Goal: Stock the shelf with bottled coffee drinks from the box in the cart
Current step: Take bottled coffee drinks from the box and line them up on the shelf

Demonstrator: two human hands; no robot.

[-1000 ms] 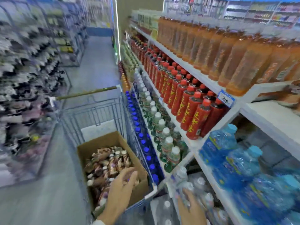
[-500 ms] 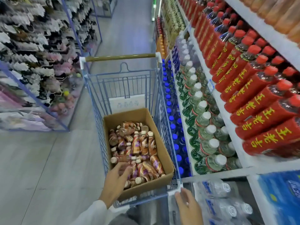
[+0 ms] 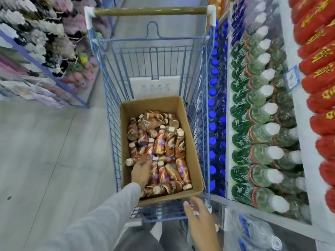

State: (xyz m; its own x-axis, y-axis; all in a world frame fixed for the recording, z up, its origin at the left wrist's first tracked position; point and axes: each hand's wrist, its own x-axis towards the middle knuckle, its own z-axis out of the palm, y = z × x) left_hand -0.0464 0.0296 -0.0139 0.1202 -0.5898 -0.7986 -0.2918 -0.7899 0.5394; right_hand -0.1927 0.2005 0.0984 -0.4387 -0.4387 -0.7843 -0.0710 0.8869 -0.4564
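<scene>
A brown cardboard box (image 3: 194, 156) sits in the near end of a blue wire cart (image 3: 112, 134). It is full of several brown and purple coffee drink bottles (image 3: 163, 140) with cream caps, lying loose in a heap. My left hand (image 3: 142, 172) reaches down into the box, palm down, its fingers curled over a bottle (image 3: 133, 160) at the left side; a firm grip cannot be confirmed. My right hand (image 3: 199, 214) hovers with fingers apart and nothing in it, at the cart's near right corner, just below the box's front edge.
Shelving (image 3: 290, 113) on the right holds rows of green bottles with white caps, red bottles above, blue-capped bottles low beside the cart, and clear water bottles (image 3: 253, 230) at the bottom. Racks of plush goods (image 3: 45, 48) line the left aisle. The cart's handle (image 3: 150, 11) is far.
The view tilted down from the shelves to the cart. My left hand went deeper into the box onto the bottles; my right hand moved off the water bottles to the cart's near corner.
</scene>
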